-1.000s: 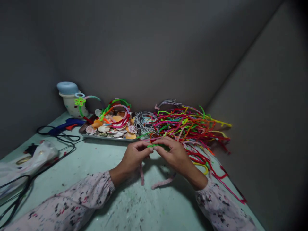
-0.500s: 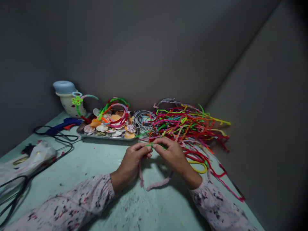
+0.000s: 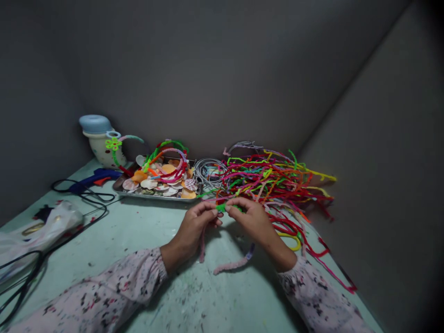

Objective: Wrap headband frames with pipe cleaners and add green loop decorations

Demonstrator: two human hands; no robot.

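Observation:
Close together over the table's middle, my left hand (image 3: pixel 194 224) and my right hand (image 3: pixel 253 222) pinch a green pipe cleaner (image 3: pixel 221 208) between thumbs and fingers. A short green stretch shows between the fingertips; the rest is covered by my hands. From under my left hand hangs a pink fuzzy end (image 3: pixel 202 245). Another pale pink end (image 3: pixel 231 266), turning purple higher up, sticks out below my right hand. How these ends join the green piece is hidden.
Behind my hands stand a metal tray (image 3: pixel 156 198) of seashells with fuzzy rings on top, a coil of grey wire (image 3: pixel 210 173) and a heap of coloured pipe cleaners (image 3: pixel 270 178). At left are a glue gun (image 3: pixel 92 178), its black cord, a plastic bag (image 3: pixel 58 229) and a blue-lidded bottle (image 3: pixel 100 138).
More green shows between my fingertips, and my hands have drawn slightly apart. The whole scene has shifted a little to the right in view.

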